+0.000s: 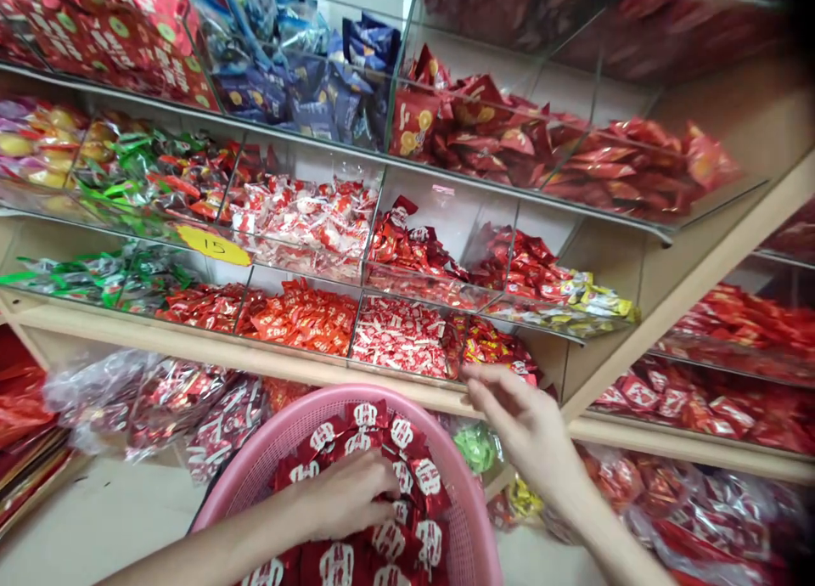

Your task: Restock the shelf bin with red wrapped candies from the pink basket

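Observation:
A round pink basket (474,493) at the bottom centre holds many dark red packets (337,562) with white print. My left hand (356,493) reaches into it from the lower left, its fingers curled down among the packets; what the fingertips hold, if anything, is hidden. To the right of the basket, my right hand (515,412) is raised before the lowest shelf edge, near a compartment of red and yellow sweets (497,346). Its fingers are slightly bent and apart, with nothing seen between them.
Clear-walled shelves of wrapped sweets (306,318) span the view behind the basket. A slanting wooden side panel (713,272) stands at the right. Plastic bags of packets (171,399) lie beneath the shelves, and a yellow tag (213,245) hangs at the left.

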Tool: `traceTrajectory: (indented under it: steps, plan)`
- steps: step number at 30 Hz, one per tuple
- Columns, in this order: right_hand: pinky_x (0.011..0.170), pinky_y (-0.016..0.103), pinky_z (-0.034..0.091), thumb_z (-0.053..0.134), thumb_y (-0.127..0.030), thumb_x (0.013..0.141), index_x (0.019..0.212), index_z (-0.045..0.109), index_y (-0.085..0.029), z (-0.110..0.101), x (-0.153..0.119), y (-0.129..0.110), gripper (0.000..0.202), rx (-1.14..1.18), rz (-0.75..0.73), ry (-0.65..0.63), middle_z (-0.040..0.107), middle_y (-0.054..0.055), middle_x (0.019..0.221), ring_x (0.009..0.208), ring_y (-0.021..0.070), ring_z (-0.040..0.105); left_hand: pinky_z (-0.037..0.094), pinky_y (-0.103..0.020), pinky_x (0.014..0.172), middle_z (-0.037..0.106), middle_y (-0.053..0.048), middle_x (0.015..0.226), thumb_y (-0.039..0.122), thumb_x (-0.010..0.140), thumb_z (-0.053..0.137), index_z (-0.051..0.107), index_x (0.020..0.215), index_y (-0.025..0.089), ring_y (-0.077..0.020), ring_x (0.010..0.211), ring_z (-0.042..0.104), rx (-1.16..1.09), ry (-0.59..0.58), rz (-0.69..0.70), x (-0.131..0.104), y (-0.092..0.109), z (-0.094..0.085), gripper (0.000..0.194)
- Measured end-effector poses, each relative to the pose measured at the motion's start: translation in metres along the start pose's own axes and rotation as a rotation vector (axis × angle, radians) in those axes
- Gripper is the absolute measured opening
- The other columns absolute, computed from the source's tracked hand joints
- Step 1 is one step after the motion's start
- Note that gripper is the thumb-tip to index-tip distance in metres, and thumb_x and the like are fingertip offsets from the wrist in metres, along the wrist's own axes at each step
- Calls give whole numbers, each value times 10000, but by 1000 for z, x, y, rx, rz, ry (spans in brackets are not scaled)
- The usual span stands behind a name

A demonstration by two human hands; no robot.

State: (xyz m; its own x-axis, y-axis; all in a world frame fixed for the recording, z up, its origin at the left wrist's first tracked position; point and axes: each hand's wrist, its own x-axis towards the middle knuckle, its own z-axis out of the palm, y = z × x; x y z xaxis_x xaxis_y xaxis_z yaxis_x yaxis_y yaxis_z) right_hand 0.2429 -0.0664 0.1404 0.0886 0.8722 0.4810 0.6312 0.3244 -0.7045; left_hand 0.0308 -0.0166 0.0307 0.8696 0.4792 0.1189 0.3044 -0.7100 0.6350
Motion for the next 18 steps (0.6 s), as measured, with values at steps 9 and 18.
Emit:
traceTrajectory:
  steps: [9,18]
  plan:
    - [830,275,437,474,-148,820,1052,618,-142,-37,181,-49,273,-872,-137,7,673,100,989,942,184,611,410,-272,822,643,-28,937,232,877,473,644,911,209,-172,917,560,30,58,-50,-11,25,-31,176]
    - [791,349,489,597,-188,800,1035,619,-96,7,228,-14,253,-1098,125,-155,633,162,1062,955,234,619,423,-264,843,646,-35,992,253,873,485,645,952,225,-162,939,573,-8,108,3,-23,13,-35,181]
